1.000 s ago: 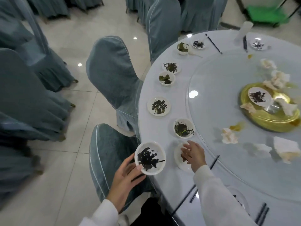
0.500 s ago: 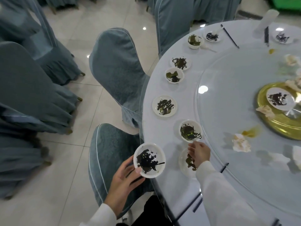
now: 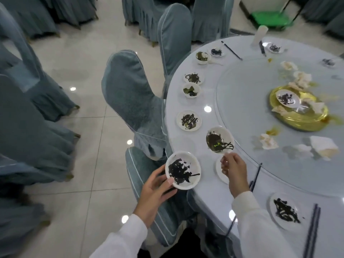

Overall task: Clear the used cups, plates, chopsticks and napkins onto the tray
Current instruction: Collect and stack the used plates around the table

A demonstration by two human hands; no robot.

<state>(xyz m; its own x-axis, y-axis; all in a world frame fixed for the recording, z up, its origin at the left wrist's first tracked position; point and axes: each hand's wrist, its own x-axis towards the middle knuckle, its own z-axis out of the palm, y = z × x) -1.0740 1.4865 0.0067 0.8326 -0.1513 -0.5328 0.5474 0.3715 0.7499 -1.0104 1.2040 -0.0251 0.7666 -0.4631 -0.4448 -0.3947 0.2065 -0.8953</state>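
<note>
My left hand holds a white bowl smeared with dark residue, off the table's edge above a chair. My right hand pinches the near rim of a second dirty bowl, which is tilted up toward me. A small white plate lies under that hand, mostly hidden. Along the table's rim stand more used dishes: a plate, a bowl and another plate. Dark chopsticks lie to the right of my right hand. Crumpled napkins sit on the glass turntable.
A gold dish with a plate and napkins sits mid-turntable. Near right are another dirty plate and chopsticks. Covered chairs crowd the table's left edge. A green cart stands far behind.
My right hand has left the small plate, reached to the bowl beyond it and tipped that bowl up. My left hand still holds its bowl.
</note>
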